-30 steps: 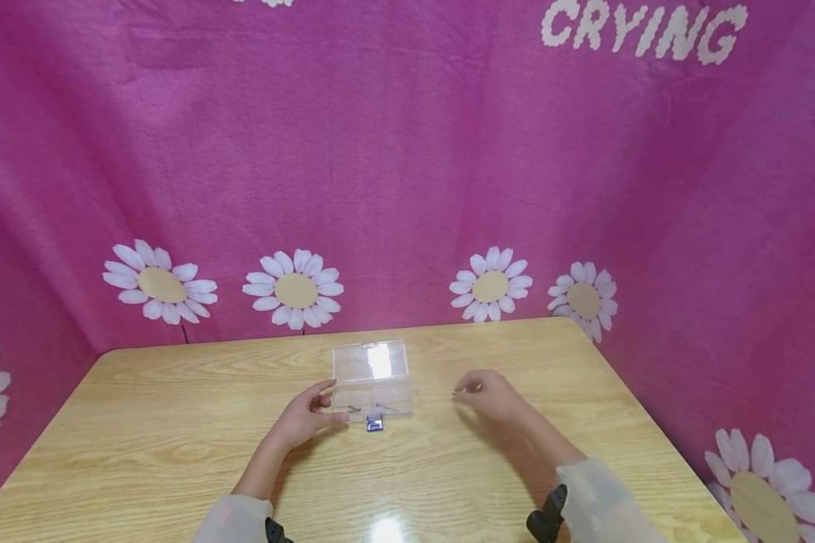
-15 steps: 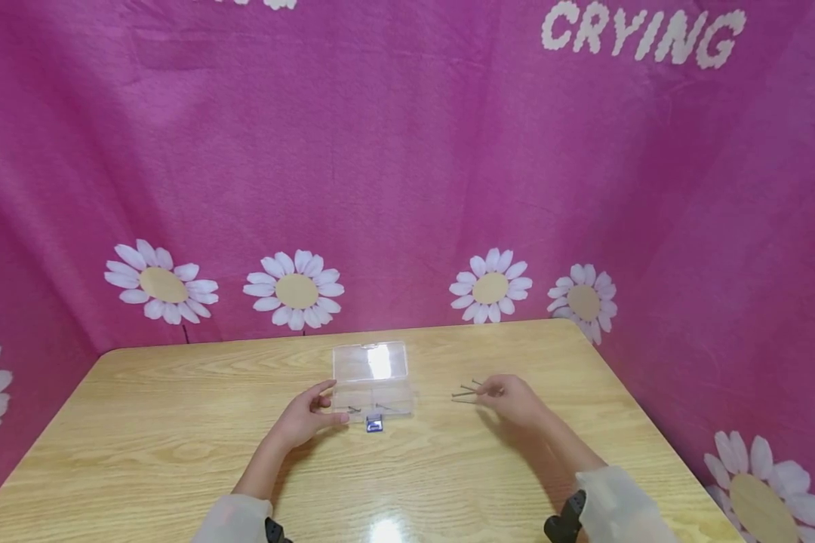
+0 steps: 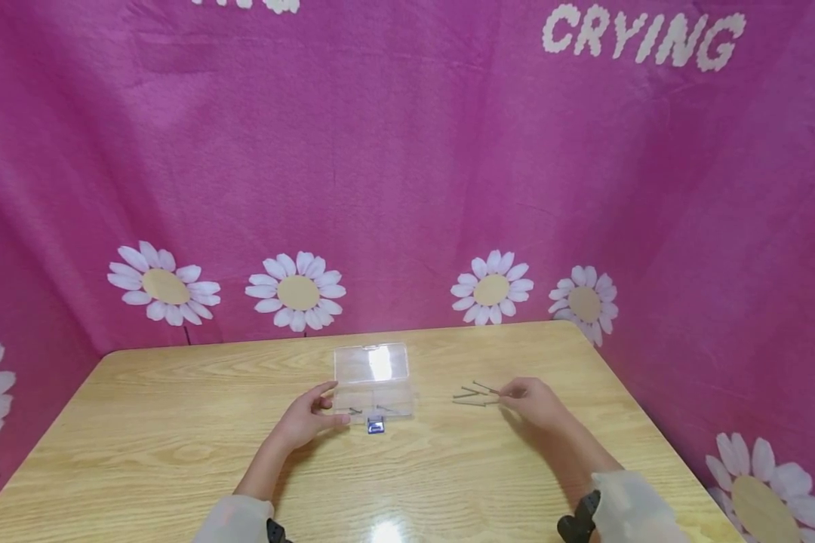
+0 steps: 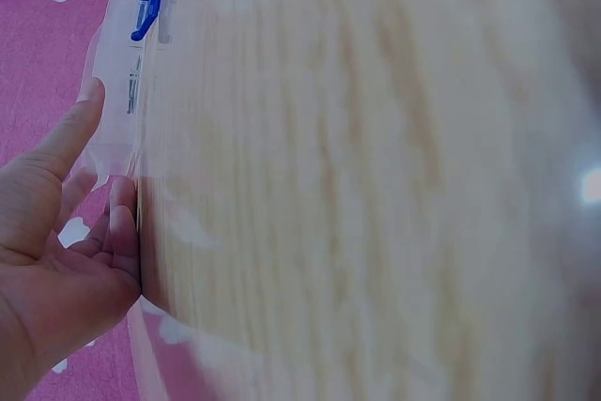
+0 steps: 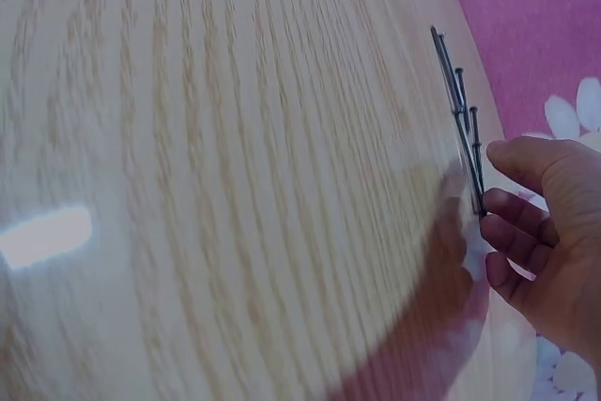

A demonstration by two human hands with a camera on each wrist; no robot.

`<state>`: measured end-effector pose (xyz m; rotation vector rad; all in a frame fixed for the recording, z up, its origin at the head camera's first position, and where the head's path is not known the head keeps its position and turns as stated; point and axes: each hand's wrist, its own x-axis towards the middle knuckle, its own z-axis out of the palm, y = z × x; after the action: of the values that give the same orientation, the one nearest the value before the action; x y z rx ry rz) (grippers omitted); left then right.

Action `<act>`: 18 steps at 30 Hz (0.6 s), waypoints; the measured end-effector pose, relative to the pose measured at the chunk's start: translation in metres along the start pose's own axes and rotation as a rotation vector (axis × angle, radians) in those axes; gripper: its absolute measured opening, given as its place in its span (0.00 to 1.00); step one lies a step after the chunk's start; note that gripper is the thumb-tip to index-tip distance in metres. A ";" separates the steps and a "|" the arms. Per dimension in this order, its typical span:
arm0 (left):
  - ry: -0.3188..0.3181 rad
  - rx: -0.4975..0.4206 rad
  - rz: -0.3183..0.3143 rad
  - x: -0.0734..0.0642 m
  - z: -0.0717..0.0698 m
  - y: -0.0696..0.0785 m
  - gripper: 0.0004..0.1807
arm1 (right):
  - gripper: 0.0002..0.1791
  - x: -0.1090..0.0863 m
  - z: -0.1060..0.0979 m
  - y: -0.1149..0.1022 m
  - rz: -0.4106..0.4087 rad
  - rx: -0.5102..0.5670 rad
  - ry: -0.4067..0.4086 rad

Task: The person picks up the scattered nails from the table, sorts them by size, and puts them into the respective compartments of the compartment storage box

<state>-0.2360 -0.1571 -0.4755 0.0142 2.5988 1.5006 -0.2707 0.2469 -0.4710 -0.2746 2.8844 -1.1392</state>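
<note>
A clear plastic box [image 3: 394, 400] lies with its lid [image 3: 360, 366] raised at the back and a blue latch [image 3: 376, 424] at its front. A few small metal pieces [image 3: 384, 408] sit in its divided compartments. My left hand [image 3: 302, 418] holds the box's left end, thumb along the front and fingers at the side. Several long nails [image 3: 469, 403] lie loose on the table, right of the box. Close by their right ends is my right hand [image 3: 536, 400]; in the right wrist view its thumb and fingers stand apart, fingertips beside the nails [image 5: 460, 110].
The wooden table [image 3: 176, 422] bears the box and nails. Behind it and at the sides hangs a pink cloth [image 3: 394, 166] printed with daisies. Glare marks the table near its front edge.
My right hand has drawn back to the right, and the nails that it covered are now in sight on the table. The left hand has stayed at the box.
</note>
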 end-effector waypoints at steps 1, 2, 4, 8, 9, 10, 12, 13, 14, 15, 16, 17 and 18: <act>0.000 -0.005 0.002 0.000 0.000 0.000 0.39 | 0.08 0.000 -0.001 0.001 0.005 -0.002 0.002; 0.001 -0.010 0.005 0.000 0.000 0.000 0.39 | 0.08 0.000 -0.002 0.002 0.013 -0.001 0.001; 0.005 -0.022 0.007 0.001 0.000 0.000 0.38 | 0.07 -0.001 -0.003 0.004 0.023 -0.007 -0.002; 0.008 -0.026 0.008 0.001 0.001 -0.002 0.39 | 0.08 -0.004 -0.006 0.006 0.029 -0.036 -0.003; 0.008 -0.023 0.008 0.001 0.001 -0.002 0.39 | 0.08 -0.004 -0.006 0.006 0.031 -0.042 0.001; 0.008 -0.022 0.009 0.001 0.001 -0.002 0.39 | 0.08 -0.005 -0.007 0.007 0.029 -0.052 0.004; 0.007 -0.016 0.008 0.002 0.002 -0.003 0.39 | 0.08 -0.005 -0.008 0.008 0.025 -0.058 0.006; 0.007 -0.015 0.007 0.002 0.002 -0.003 0.39 | 0.08 -0.005 -0.008 0.009 0.028 -0.055 0.007; 0.007 -0.016 0.007 0.002 0.002 -0.003 0.39 | 0.08 -0.005 -0.008 0.010 0.033 -0.052 0.010; 0.009 -0.016 0.006 0.003 0.002 -0.004 0.39 | 0.08 -0.004 -0.008 0.011 0.039 -0.052 0.012; 0.010 -0.014 0.005 0.003 0.002 -0.004 0.39 | 0.08 -0.004 -0.008 0.012 0.049 -0.050 0.010; 0.010 -0.011 0.005 0.003 0.001 -0.004 0.39 | 0.09 -0.004 -0.008 0.013 0.062 -0.048 0.008; 0.010 -0.009 0.004 0.003 0.001 -0.003 0.39 | 0.09 -0.003 -0.008 0.013 0.077 -0.045 0.006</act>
<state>-0.2383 -0.1573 -0.4794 0.0107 2.6004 1.5179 -0.2706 0.2622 -0.4745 -0.1597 2.9009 -1.0659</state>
